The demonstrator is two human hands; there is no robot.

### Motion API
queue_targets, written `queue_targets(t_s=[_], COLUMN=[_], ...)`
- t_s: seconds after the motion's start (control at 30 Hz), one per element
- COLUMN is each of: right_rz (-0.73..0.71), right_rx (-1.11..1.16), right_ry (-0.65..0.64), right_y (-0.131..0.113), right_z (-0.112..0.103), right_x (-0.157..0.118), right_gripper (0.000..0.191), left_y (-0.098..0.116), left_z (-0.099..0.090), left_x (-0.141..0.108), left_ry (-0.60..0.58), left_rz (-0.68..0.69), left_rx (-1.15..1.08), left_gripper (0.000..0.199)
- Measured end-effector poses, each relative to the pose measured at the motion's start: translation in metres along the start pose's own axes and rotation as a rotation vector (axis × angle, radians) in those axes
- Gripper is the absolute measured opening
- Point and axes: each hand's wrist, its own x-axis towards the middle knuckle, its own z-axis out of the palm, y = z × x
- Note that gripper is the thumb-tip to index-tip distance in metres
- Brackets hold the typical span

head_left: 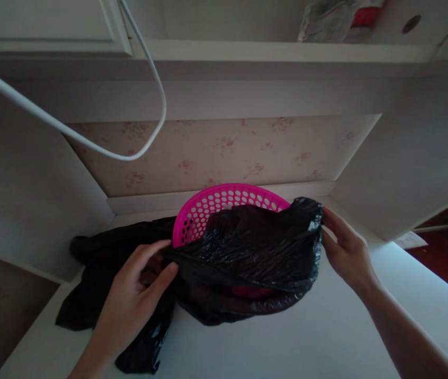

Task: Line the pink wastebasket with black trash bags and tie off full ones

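Bag (259, 247), black, drapes over the near side of the pink basket (230, 187) on the white surface (255, 347); your left hand (133, 295) and right hand (346, 250) pinch its edge. Step: apparently lining. Next likely calls for stretching plastic over the bare far rim.

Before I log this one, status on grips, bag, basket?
Left grip, right grip: both on bag. Bag covers near side of basket; far rim bare. Cord crosses view upper left, not touching grips.

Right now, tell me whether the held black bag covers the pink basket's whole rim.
No, the pink basket shows a bare stretch of rim behind the held black bag.
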Motion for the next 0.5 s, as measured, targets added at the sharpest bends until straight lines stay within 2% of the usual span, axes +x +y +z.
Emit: queue_targets(t_s=[0.07,0.1,0.17,0.27,0.37,0.43,0.5], right_rz=[0.059,0.053,0.044,0.210,0.402,0.435,0.441], right_rx=[0.133,0.188,0.253,0.321,0.425,0.464,0.486], right_ry=[-0.021,-0.036,-0.073,-0.110,-0.167,-0.232,-0.300], right_y=[0.001,0.001,-0.001,-0.003,-0.005,-0.006,-0.007], right_z=[0.005,0.006,0.010,0.018,0.031,0.042,0.053], right_x=[0.009,0.015,0.028,0.049,0.070,0.081,0.088], right_gripper=[0.062,0.062,0.049,0.036,0.041,0.043,0.041], left_y=[-0.004,-0.006,-0.009,-0.012,-0.012,-0.015,-0.022], left_z=[-0.002,-0.003,-0.002,0.004,0.011,0.017,0.024], left_x=[0.007,0.010,0.017,0.034,0.059,0.075,0.086], left_ry=[0.038,0.066,0.123,0.200,0.219,0.186,0.140], left_rz=[0.093,0.111,0.064,-0.115,-0.344,-0.469,-0.538], left_rx=[0.053,0.035,-0.084,-0.380,-0.679,-0.804,-0.848], left_gripper=[0.021,0.021,0.022,0.025,0.030,0.028,0.024])
